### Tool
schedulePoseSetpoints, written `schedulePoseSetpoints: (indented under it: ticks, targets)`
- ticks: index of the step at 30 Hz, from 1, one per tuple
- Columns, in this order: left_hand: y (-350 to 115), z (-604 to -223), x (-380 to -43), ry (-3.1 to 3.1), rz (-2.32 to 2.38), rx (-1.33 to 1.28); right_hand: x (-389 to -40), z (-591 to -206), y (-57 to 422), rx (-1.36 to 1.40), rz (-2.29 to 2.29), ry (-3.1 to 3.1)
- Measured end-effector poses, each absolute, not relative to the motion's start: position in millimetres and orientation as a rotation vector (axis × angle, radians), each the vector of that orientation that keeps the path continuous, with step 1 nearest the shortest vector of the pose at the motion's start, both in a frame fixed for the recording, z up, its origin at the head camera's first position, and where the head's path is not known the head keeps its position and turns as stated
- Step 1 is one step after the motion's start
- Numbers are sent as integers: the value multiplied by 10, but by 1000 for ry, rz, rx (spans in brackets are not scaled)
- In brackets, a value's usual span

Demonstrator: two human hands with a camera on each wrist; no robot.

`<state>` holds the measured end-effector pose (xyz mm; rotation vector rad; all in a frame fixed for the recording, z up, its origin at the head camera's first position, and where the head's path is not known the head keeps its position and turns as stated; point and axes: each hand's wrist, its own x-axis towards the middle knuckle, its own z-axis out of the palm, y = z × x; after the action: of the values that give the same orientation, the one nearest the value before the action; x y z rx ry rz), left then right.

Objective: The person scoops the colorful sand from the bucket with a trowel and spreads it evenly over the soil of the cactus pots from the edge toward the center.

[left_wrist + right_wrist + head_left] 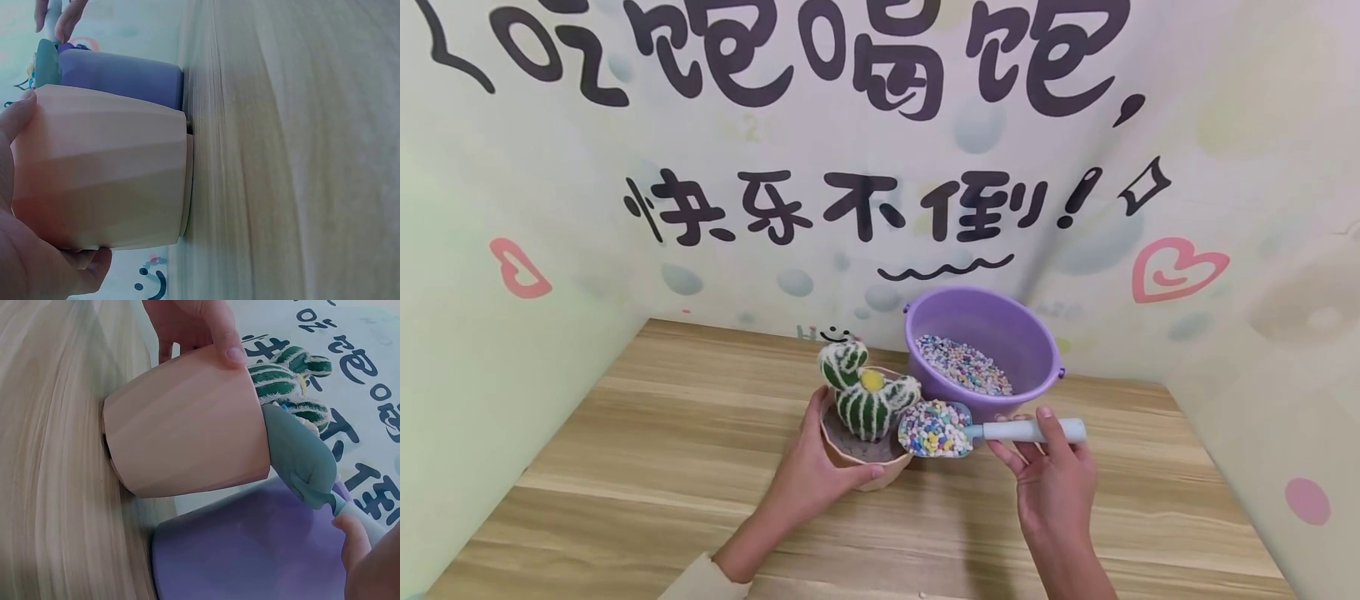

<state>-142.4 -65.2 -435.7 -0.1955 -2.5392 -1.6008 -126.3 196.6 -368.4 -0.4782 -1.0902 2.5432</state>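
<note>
A green and white striped cactus with a yellow top stands in a pale pink faceted pot. My left hand grips the pot from the left, thumb at the front and fingers round the far side. In my right hand is the handle of a blue-green scoop, heaped with small multicoloured pebbles. The scoop's front edge is at the pot's right rim, beside the cactus. Dark grey material shows inside the pot around the cactus base.
Behind the scoop stands a purple bucket, with more coloured pebbles in its bottom. The wood-grain table meets a printed wall cloth at the back. One tiny pebble lies near the front edge.
</note>
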Motion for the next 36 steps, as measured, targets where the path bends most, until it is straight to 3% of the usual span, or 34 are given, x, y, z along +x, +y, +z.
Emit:
schedulePoseSetpoints:
  ticks: [36]
  targets:
    - [-681,-4326,-1449,-2580,-1630,-219,-1206,-3534,1789,-387,2331,-1315]
